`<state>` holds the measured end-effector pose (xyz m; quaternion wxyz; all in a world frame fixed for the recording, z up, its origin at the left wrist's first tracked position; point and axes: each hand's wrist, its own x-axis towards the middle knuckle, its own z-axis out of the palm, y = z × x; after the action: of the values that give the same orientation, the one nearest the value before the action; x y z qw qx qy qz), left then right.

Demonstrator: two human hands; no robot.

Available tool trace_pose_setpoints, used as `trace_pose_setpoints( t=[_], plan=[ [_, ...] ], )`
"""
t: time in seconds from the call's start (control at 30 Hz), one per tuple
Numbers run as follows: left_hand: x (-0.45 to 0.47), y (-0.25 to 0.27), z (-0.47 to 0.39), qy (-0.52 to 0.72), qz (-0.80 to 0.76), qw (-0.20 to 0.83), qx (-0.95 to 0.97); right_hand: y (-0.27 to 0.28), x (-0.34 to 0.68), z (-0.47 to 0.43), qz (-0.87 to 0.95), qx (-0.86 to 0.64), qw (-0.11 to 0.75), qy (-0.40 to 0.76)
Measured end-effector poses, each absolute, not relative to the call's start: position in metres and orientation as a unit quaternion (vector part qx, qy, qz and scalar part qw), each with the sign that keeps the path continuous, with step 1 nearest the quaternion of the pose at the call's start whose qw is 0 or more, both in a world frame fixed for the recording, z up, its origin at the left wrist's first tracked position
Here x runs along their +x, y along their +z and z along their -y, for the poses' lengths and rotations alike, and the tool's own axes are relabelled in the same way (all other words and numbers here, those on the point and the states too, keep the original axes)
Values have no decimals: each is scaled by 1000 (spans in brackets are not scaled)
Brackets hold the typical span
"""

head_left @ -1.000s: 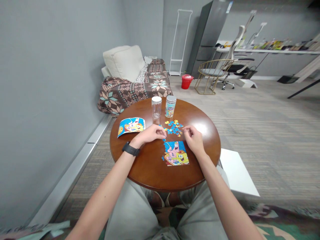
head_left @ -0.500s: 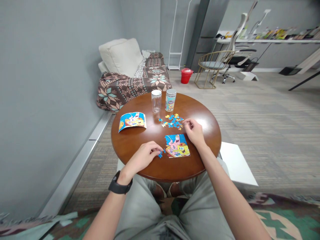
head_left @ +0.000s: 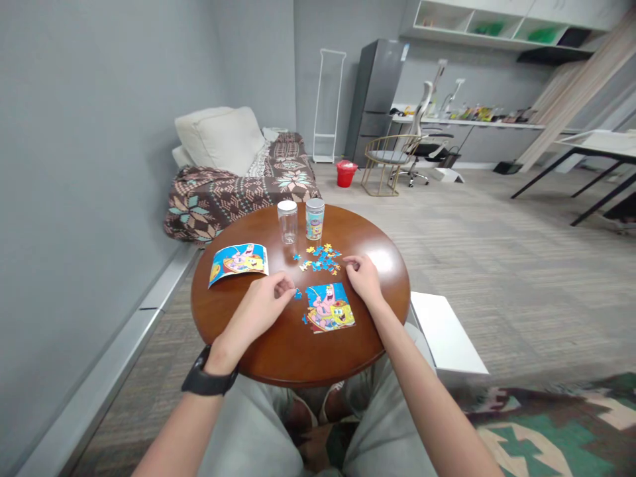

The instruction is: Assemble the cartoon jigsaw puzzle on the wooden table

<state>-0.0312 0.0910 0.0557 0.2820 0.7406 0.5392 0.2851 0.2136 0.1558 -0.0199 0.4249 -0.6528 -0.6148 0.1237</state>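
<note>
A partly joined cartoon jigsaw puzzle [head_left: 332, 307] lies flat on the round brown table [head_left: 278, 361]. My left hand [head_left: 268, 301] is at its left, thumb and index finger closed on a small blue jigsaw piece [head_left: 297, 293] near the puzzle's upper left edge. Another blue piece [head_left: 305, 319] sits against the lower left side. Beyond the puzzle is a loose heap of blue and yellow pieces [head_left: 324, 260]. My right hand [head_left: 364, 277] rests at the heap's right side, fingers loosely bent and apart, with nothing visible in them.
A curved picture sheet [head_left: 239, 261] lies at the table's left. At the back stand a clear jar [head_left: 287, 225] with a white lid and a printed jar [head_left: 315, 222]. Behind the table are a blanket-covered couch [head_left: 233, 192] and a red bin [head_left: 346, 174].
My left hand has moved up along the puzzle's left side with a blue piece at its fingertips. My right hand stays beside the heap. The camera view has tilted up and turned right.
</note>
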Motion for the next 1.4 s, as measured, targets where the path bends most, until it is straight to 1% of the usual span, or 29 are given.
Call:
trace_pose_setpoints(
  t=[0.1, 0.17, 0.23, 0.3, 0.43, 0.53, 0.63, 0.7, 0.8, 0.87, 1.0, 1.17, 1.3, 1.4],
  plan=[
    [-25, 58, -123, 232, -546, 250, 765, -21, 214, -155, 618, -658, 411, 127],
    [-22, 56, -143, 155, -549, 239, 786, -21, 214, -155, 614, -667, 406, 116],
    [-19, 53, -159, 125, -559, 198, 795, -21, 215, -155, 618, -674, 394, 93],
    [-16, 51, -170, 153, -569, 134, 797, -21, 214, -155, 641, -669, 368, 73],
    [-10, 46, -180, 235, -575, 6, 784, -18, 209, -152, 705, -647, 282, 76],
    [-10, 37, -181, 262, -566, -38, 781, -15, 206, -148, 694, -672, 248, 66],
    [-13, 27, -180, 257, -542, -37, 799, -13, 207, -145, 666, -700, 254, 34],
    [-16, 22, -179, 257, -532, -28, 806, -13, 209, -145, 678, -690, 252, 30],
    [-17, 18, -180, 263, -522, -16, 811, -13, 210, -146, 730, -644, 222, 44],
    [-16, 16, -181, 263, -514, -11, 816, -13, 209, -146, 737, -641, 209, 43],
    [-15, 14, -181, 248, -503, -14, 828, -14, 209, -147, 700, -674, 233, 17],
    [-14, 14, -181, 241, -501, -14, 831, -15, 211, -148, 763, -609, 216, 2],
    [-14, 14, -180, 238, -503, -8, 831, -15, 214, -150, 724, -651, 224, -39],
    [-15, 12, -181, 242, -501, -12, 831, -15, 216, -148, 703, -667, 242, -45]
  ],
)
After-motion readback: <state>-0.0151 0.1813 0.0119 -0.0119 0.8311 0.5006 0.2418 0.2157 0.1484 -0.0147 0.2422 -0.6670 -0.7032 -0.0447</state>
